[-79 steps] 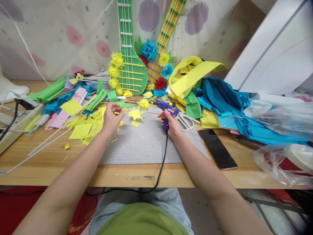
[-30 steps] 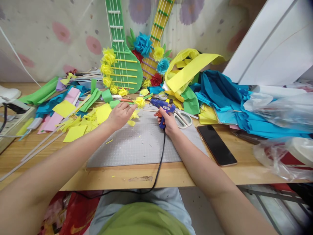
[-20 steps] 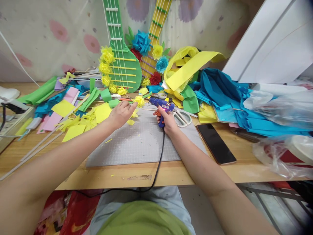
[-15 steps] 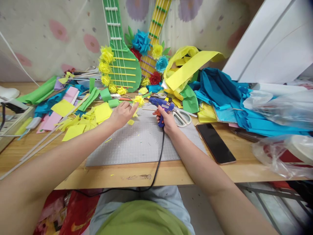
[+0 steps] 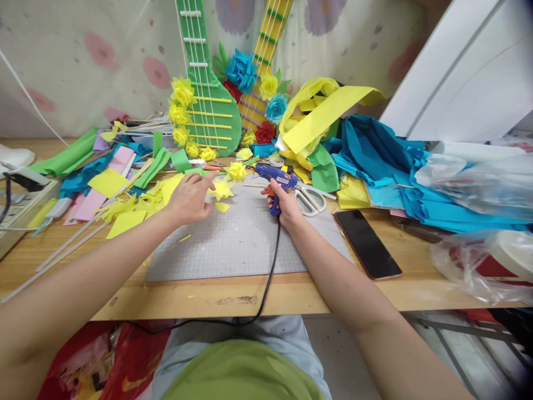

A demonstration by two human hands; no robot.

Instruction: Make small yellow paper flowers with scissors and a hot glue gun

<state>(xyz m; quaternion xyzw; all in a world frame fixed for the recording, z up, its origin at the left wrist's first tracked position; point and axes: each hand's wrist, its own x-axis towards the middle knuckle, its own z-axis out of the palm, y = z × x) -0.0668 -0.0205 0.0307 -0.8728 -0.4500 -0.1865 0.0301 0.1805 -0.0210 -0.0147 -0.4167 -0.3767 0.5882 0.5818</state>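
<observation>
My right hand point(image 5: 286, 204) is wrapped round the handle of a blue hot glue gun point(image 5: 275, 175), its nozzle pointing left and its black cord running down off the table edge. My left hand point(image 5: 190, 197) is held above the left part of the grey cutting mat point(image 5: 245, 244), thumb and fingers apart, nothing in it. Just right of its fingertips lies a yellow star-shaped paper piece point(image 5: 222, 189). A small yellow paper flower point(image 5: 237, 171) sits behind that, and a loose yellow petal point(image 5: 222, 207) in front.
Scissors point(image 5: 310, 200) lie beside my right hand, a black phone point(image 5: 368, 244) farther right. A green paper guitar point(image 5: 214, 119) with yellow flowers leans at the back. Yellow paper scraps point(image 5: 127, 223) cover the left; blue crepe paper point(image 5: 375, 144) is heaped on the right.
My left hand has drawn back left and toward me, off the small yellow flower, uncovering the star-shaped paper piece. My right hand and the glue gun have hardly moved.
</observation>
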